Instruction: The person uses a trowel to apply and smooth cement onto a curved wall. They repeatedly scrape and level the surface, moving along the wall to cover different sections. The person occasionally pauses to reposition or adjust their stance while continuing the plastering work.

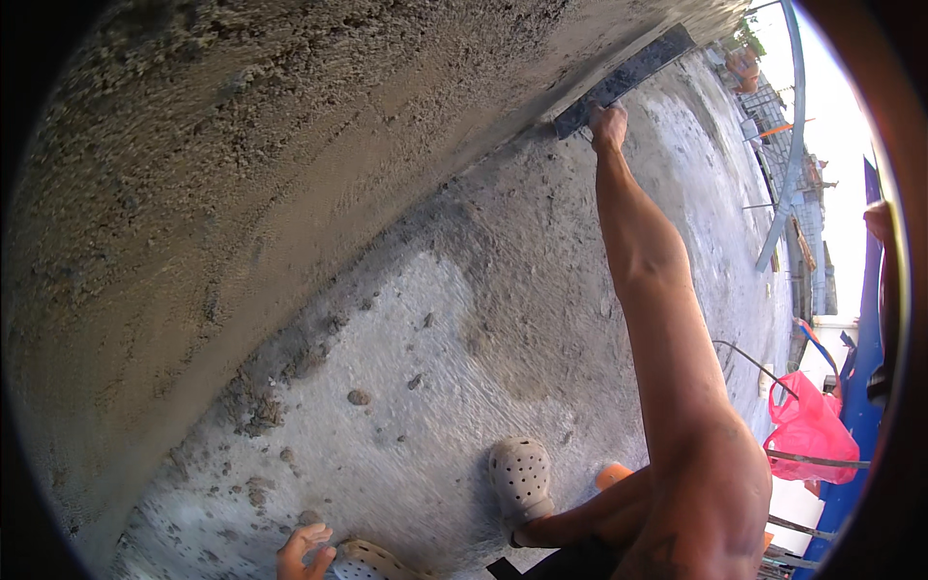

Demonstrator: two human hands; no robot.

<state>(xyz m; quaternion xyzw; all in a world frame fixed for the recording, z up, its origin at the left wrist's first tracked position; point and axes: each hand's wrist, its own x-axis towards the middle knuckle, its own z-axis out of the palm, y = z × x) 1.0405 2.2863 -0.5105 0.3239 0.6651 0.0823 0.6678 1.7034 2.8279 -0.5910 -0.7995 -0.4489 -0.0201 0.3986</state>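
My right arm reaches far out, and my right hand [609, 126] is closed round the grip of a long dark plastering trowel [646, 66]. The trowel's blade lies along the foot of the wall [242, 174], which is coated in wet grey-brown plaster, rough in places and smoother in others. The grip itself is mostly hidden by my fingers. At the lower edge my left hand [302, 553] shows only in part, beside a pale clog; its fingers are loosely bent and apart, with nothing visible in them.
The concrete floor [425, 309] carries a damp patch and scattered mortar lumps [360, 397] along the wall. My pale clog [520, 476] stands on it. To the right are a pink plastic bag [812, 430], thin metal rods [817, 461], a blue sheet [860, 416] and a slanting grey bar [795, 145].
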